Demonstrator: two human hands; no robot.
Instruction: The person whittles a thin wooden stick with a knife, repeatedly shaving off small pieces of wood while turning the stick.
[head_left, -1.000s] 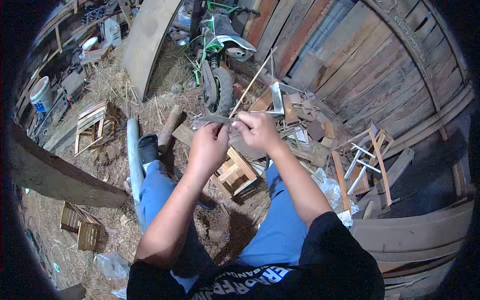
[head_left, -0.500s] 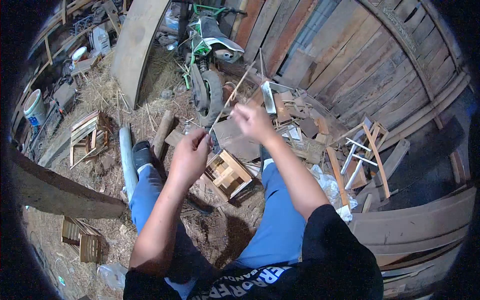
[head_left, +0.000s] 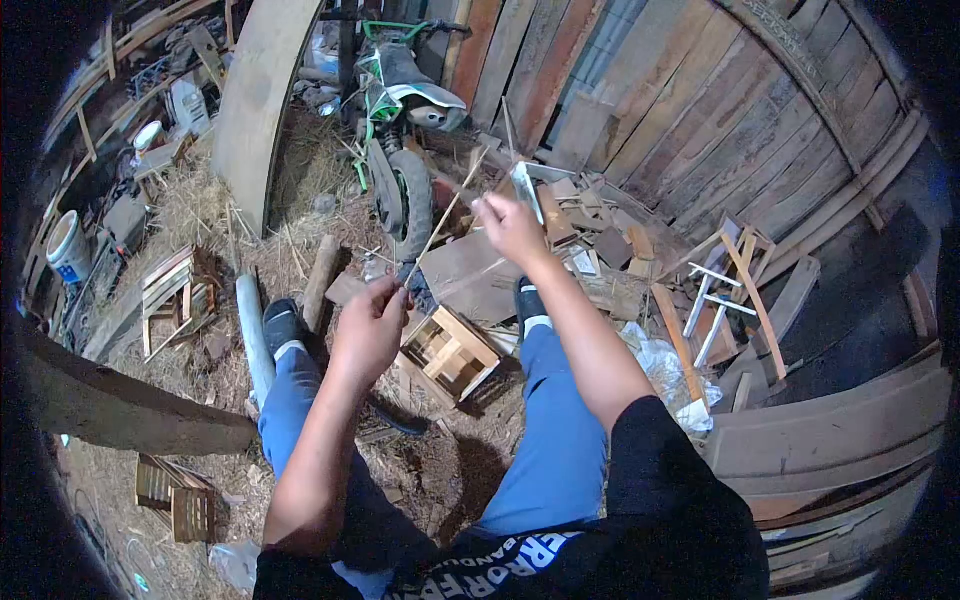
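hands [head_left: 370, 330] [head_left: 510, 225]: 2 | stick [head_left: 440, 220]: 1 | wooden crates [head_left: 450, 350] [head_left: 175, 285] [head_left: 180, 490]: 3 | motorbike [head_left: 400, 130]: 1 | bucket [head_left: 68, 245]: 1

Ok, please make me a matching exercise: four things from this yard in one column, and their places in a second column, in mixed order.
Things:
1. thin stick
2. small wooden crate
3. white bucket
4. motorbike

Places:
a. far left edge of the view
b. lower end in the left hand
c. top, by the plank wall
d. low, between the two shoes

Pairs: 1-b; 2-d; 3-a; 4-c.
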